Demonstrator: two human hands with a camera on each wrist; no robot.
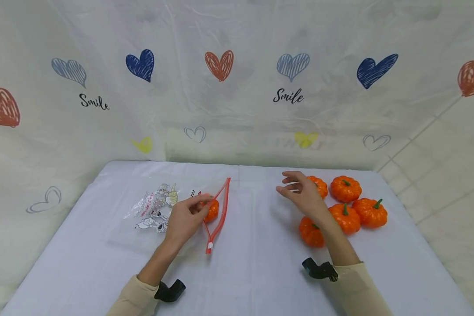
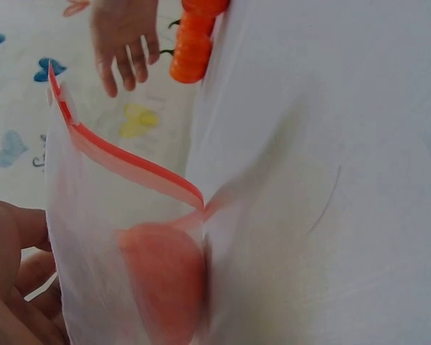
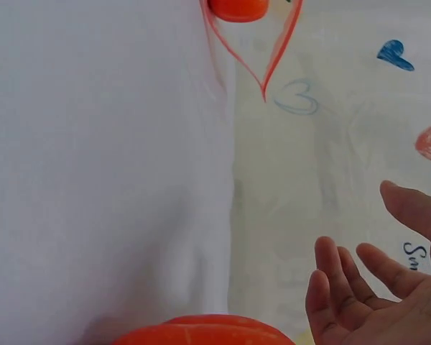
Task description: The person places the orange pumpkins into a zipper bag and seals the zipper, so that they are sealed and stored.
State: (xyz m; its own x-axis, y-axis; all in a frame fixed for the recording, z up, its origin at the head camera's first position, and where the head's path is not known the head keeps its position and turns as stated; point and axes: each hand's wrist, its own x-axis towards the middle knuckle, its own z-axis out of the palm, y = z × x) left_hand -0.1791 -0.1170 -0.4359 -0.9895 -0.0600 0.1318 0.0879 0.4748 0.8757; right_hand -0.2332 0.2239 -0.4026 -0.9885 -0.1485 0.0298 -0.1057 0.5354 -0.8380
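Note:
A clear zip bag [image 1: 156, 214] with cartoon prints lies on the left half of the table, its red zip strip [image 1: 225, 208] spread apart at the mouth. My left hand [image 1: 186, 219] pinches the bag's upper side near that mouth. Inside sits a small orange pumpkin [image 1: 211, 211], seen through the film in the left wrist view as well [image 2: 165, 280]. My right hand [image 1: 305, 196] is raised above the table beside the other pumpkins, fingers loosely bent and holding nothing. In the right wrist view, its fingers [image 3: 337, 287] are spread apart from the thumb.
Several orange pumpkins [image 1: 345, 188] with green stems cluster on the table's right side, one [image 1: 312, 232] nearer the front under my right forearm. White cloth covers the table [image 1: 256, 263]. Behind it hangs a pale curtain [image 1: 245, 118] printed with hearts.

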